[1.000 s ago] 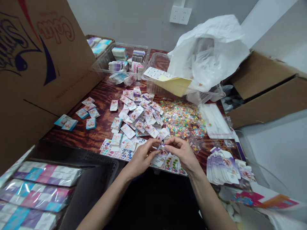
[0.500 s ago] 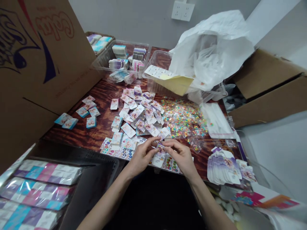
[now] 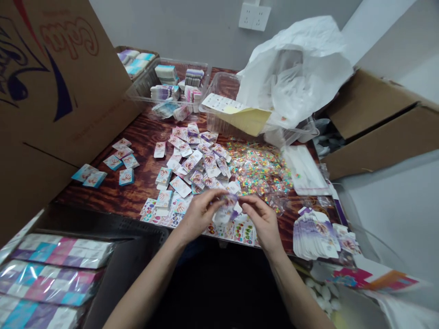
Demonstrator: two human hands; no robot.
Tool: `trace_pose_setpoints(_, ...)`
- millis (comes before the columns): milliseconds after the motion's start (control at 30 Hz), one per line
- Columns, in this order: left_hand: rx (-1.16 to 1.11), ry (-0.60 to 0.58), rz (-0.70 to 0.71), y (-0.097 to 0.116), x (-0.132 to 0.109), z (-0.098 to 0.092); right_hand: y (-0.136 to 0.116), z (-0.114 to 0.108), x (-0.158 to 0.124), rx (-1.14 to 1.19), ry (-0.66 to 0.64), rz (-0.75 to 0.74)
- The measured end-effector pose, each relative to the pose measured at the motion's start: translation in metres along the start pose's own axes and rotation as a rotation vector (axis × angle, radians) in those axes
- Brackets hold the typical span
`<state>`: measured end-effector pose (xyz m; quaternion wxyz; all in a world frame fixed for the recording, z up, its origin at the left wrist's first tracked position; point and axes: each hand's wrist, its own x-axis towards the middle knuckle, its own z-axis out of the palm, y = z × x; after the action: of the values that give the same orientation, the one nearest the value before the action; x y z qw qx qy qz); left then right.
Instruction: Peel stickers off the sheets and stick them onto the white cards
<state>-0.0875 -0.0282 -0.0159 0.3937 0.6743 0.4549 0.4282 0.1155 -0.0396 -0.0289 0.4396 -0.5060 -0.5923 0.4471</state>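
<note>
A small white-and-purple printed card box [image 3: 227, 209], blurred by motion, is held up over the near edge of the table. Its left side is pinched between the thumb and fingers of my left hand [image 3: 199, 215]. My right hand [image 3: 263, 224] has its thumb and forefinger closed at the box's right edge. Below both hands lie sheets of colourful round stickers [image 3: 240, 232]. Just beyond is a heap of similar small boxes [image 3: 202, 160], with clear packets of multicoloured bits [image 3: 262, 167] to its right.
Flat purple-white cards [image 3: 313, 235] are fanned at the right. Clear plastic trays [image 3: 209, 109] stand at the back. A large cardboard box [image 3: 68, 132] borders the left, and wrapped packs [image 3: 51, 278] sit at lower left. Blue boxes [image 3: 126, 176] lie on the left tabletop.
The card box has been lifted and turned so its printed face shows more. My hands have spread slightly apart. The whole view has shifted a little.
</note>
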Motion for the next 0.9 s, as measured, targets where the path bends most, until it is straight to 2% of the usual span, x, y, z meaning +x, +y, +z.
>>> trace_pose_setpoints(100, 0.157, 0.189, 0.139, 0.004, 0.027, -0.018, 0.018, 0.007, -0.006, -0.336, 0.111, -0.016)
trace_pose_setpoints(200, 0.374, 0.296, 0.220, 0.009, 0.042, -0.029, 0.030, 0.024, -0.016, -0.749, 0.081, -0.099)
trace_pose_setpoints(267, 0.430, 0.335, 0.222, 0.010, 0.038, -0.025, 0.032, 0.034, -0.022, -0.893, 0.061, -0.133)
trace_pose_setpoints(367, 0.359, 0.349, 0.194, 0.006, 0.016, -0.010, 0.033, 0.041, -0.024, -0.941, 0.053, -0.148)
trace_pose_setpoints(467, 0.257, 0.293, 0.112, -0.003, -0.010, 0.006, 0.038, 0.039, -0.021, -0.907, 0.096, -0.120)
trace_pose_setpoints(533, 0.268, 0.211, 0.022, -0.010, -0.023, 0.014, 0.043, 0.037, -0.021, -0.900, 0.118, -0.117)
trace_pose_setpoints(700, 0.670, -0.083, -0.096, -0.024, -0.039, 0.036, 0.049, 0.037, -0.030, -0.961, 0.105, -0.175)
trace_pose_setpoints(800, 0.783, -0.119, -0.128, -0.030, -0.041, 0.045, 0.046, 0.040, -0.034, -0.981, 0.082, -0.171)
trace_pose_setpoints(900, 0.748, -0.111, -0.142, -0.036, -0.041, 0.048, 0.044, 0.044, -0.032, -0.941, 0.088, -0.135)
